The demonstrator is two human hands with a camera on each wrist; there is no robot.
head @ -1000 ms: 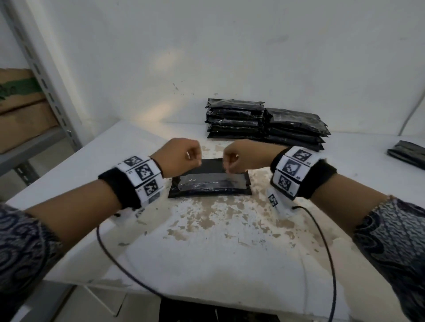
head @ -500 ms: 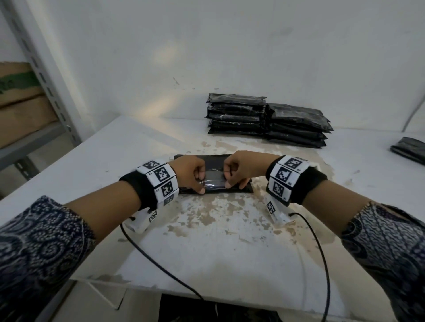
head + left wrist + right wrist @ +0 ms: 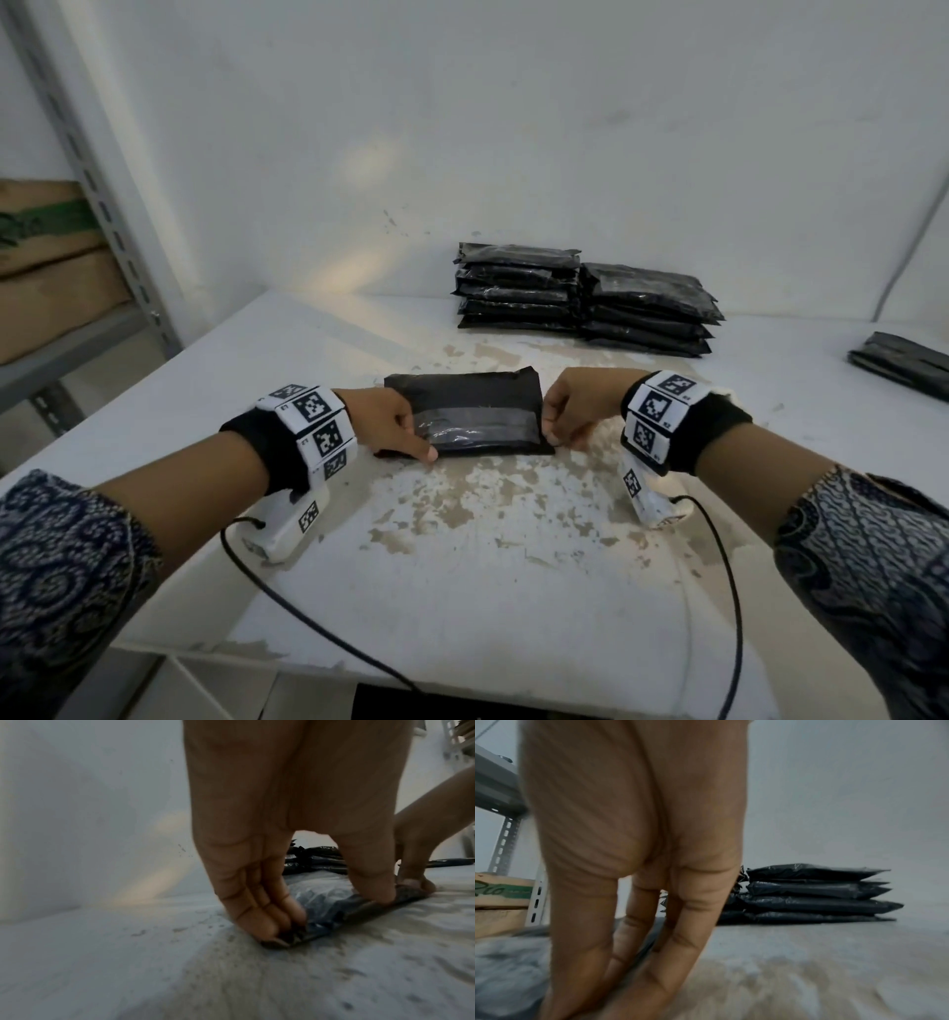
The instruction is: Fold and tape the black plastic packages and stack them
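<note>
Hands slid apart to package [image 3: 464,411] ends; left wrist shows fingers [image 3: 267,914] pinching edge.

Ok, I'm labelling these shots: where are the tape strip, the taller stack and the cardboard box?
tape strip [image 3: 477,417], head view, middle of strip.
taller stack [image 3: 516,288], head view, front face.
cardboard box [image 3: 46,267], head view, side.

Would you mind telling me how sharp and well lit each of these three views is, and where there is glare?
Head view: sharp, evenly lit, wide-angle bending at the edges; glare on the tape strip across the package. Left wrist view: dim, soft, left hand near and blurred. Right wrist view: right hand and table smeared; stacked packages clearer.
</note>
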